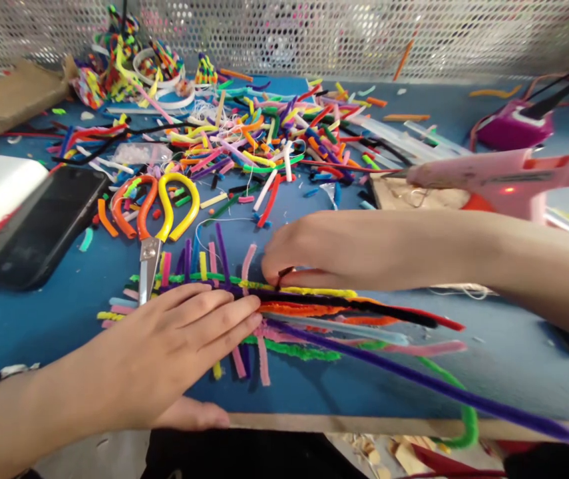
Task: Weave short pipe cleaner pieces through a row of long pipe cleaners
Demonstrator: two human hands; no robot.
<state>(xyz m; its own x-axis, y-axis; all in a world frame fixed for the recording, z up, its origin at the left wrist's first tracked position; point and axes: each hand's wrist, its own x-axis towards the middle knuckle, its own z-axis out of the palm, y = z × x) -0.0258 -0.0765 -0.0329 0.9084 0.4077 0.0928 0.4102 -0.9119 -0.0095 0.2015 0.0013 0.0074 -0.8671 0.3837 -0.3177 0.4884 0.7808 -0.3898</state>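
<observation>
Several pipe cleaners lie crossed in a woven strip in front of me, with long loose ends, a black pipe cleaner and a purple pipe cleaner among them, reaching right. My left hand presses on the weave with fingers stretched out flat, its thumb near the table edge. It hides part of the strip. Just above the strip, my right hand has its fingers curled in a pinch around a short dark pipe cleaner end. Its fingertips are partly hidden. Scissors with orange and yellow handles touch the weave's upper left.
A pink glue gun rests at right on brown cardboard. Cut pipe cleaner pieces are heaped at the back before a perforated metal panel. A black phone lies left; a purple plug block stands back right.
</observation>
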